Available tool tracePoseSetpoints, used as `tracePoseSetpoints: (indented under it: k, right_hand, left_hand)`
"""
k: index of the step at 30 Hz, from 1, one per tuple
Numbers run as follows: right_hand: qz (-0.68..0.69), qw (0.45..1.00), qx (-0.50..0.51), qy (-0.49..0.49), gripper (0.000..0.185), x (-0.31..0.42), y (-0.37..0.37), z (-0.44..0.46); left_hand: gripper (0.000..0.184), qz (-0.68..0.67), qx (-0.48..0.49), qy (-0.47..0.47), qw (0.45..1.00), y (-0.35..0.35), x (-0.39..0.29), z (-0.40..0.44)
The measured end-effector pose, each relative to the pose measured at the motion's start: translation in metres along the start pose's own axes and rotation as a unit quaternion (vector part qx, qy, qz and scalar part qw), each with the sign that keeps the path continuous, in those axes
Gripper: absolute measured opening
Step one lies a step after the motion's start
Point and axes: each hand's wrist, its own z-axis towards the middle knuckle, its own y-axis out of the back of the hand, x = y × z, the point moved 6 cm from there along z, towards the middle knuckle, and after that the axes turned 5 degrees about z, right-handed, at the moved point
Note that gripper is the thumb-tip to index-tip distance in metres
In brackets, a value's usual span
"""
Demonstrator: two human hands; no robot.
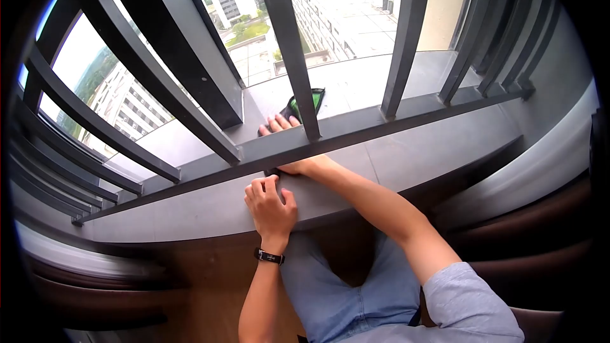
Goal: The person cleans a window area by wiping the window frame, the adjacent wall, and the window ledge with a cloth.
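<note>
My right hand (283, 125) reaches under the railing's bottom bar, its fingers spread on top of a black object beyond the bars. Beside those fingers lies a black and green item (309, 103), partly covered by an upright bar. My left hand (271, 205), with a black wristband, rests at the near side of the pale ledge (394, 152). Its fingers are bent and apart, close to a small dark end that shows under my right wrist. Whether the dark end belongs to the black object is hidden by the bar.
Dark upright bars (406, 38) rise from the slanting bottom bar (356, 124) across the ledge. Behind them is a window with buildings outside. Pale curtains (527, 178) hang at both sides. My knees are below the ledge, above a brown floor (216, 286).
</note>
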Motion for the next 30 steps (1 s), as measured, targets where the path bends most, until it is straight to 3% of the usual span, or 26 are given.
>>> tracePoseSetpoints:
  k: [1,3,4,5,6,7,8,9,10,13,16,17,18,19,20,21,22,23,26,27,29,30]
  right_hand:
    - [0.027,0.999,0.041,0.007,0.045,0.018,0.027,0.005]
    - [0.038,0.966,0.247,-0.071,0.048,-0.016,0.056,-0.011]
    - [0.176,0.905,0.296,-0.249,0.049,-0.06,0.073,-0.022]
    - [0.059,0.965,0.212,-0.145,0.048,-0.092,0.1,-0.044]
    - [0.071,0.947,0.167,-0.264,0.048,-0.133,0.138,-0.074]
    - [0.025,0.908,0.256,-0.33,0.05,-0.157,0.184,-0.079]
    - [-0.146,0.969,0.069,-0.189,0.037,-0.221,0.189,-0.149]
    - [-0.077,0.914,0.152,-0.368,0.034,-0.255,0.221,-0.182]
    - [-0.209,0.892,0.218,-0.336,0.035,-0.265,0.248,-0.2]
    - [-0.263,0.898,0.14,-0.325,0.038,-0.324,0.264,-0.248]
    - [-0.198,0.841,0.187,-0.467,0.047,-0.298,0.258,-0.195]
    - [-0.191,0.926,0.065,-0.319,0.051,-0.318,0.214,-0.197]
    - [-0.305,0.925,0.025,-0.227,0.052,-0.358,0.158,-0.198]
    - [-0.261,0.913,0.085,-0.303,0.047,-0.281,0.163,-0.125]
    - [-0.183,0.945,0.07,-0.261,0.039,-0.252,0.139,-0.093]
    - [-0.241,0.933,0.22,-0.149,0.039,-0.229,0.089,-0.067]
    - [-0.258,0.952,0.15,-0.07,0.041,-0.162,0.086,-0.026]
    - [-0.138,0.977,-0.011,-0.164,0.039,-0.14,0.057,-0.01]
    - [-0.007,0.998,-0.067,-0.016,0.043,-0.045,-0.013,0.017]
    - [-0.006,0.997,-0.071,-0.013,0.043,-0.031,-0.019,0.008]
    - [0.059,0.996,0.07,-0.024,0.059,0.015,0.017,0.006]
    - [0.056,0.996,0.066,-0.024,0.059,0.012,0.042,0.011]
  left_hand:
    - [0.027,0.007,0.017,0.003,1.0,-0.001,0.001,0.0]
    - [0.03,0.013,0.034,0.007,0.999,-0.004,0.004,0.001]
    - [0.033,0.021,0.017,-0.011,1.0,-0.004,0.004,0.0]
    - [0.036,0.028,-0.002,-0.032,0.999,-0.002,0.003,0.0]
    - [0.04,0.021,0.037,-0.011,0.999,-0.003,0.004,0.0]
    - [0.04,0.02,0.033,-0.01,0.999,-0.003,0.004,0.001]
    - [0.04,0.032,0.027,-0.022,0.999,-0.003,0.004,0.0]
    - [0.04,0.044,0.023,-0.036,0.998,-0.005,0.003,-0.001]
    - [0.04,0.041,0.025,-0.035,0.998,-0.006,0.002,-0.001]
    - [0.041,0.05,0.024,-0.043,0.998,-0.007,0.0,0.002]
    - [0.041,0.048,0.026,-0.037,0.998,-0.003,-0.005,0.001]
    - [0.04,0.046,0.026,-0.034,0.998,-0.004,-0.003,0.004]
    - [0.039,0.043,0.031,-0.029,0.998,-0.005,-0.004,0.002]
    - [0.039,0.043,0.032,-0.03,0.998,-0.005,-0.004,0.002]
    - [0.039,0.038,0.031,-0.026,0.998,-0.005,-0.004,0.002]
    - [0.039,0.033,0.029,-0.022,0.999,-0.004,-0.004,0.003]
    - [0.039,0.035,0.03,-0.023,0.999,-0.004,-0.004,0.003]
    - [0.039,0.032,0.027,-0.02,0.999,-0.004,-0.004,0.003]
    - [0.041,0.035,0.022,-0.012,0.999,-0.001,-0.002,0.002]
    - [0.042,0.036,0.017,-0.007,0.999,0.0,-0.002,0.004]
    - [0.042,0.035,0.017,-0.01,0.999,0.001,-0.002,0.002]
    - [0.043,0.031,0.016,-0.01,0.999,-0.001,-0.003,0.004]
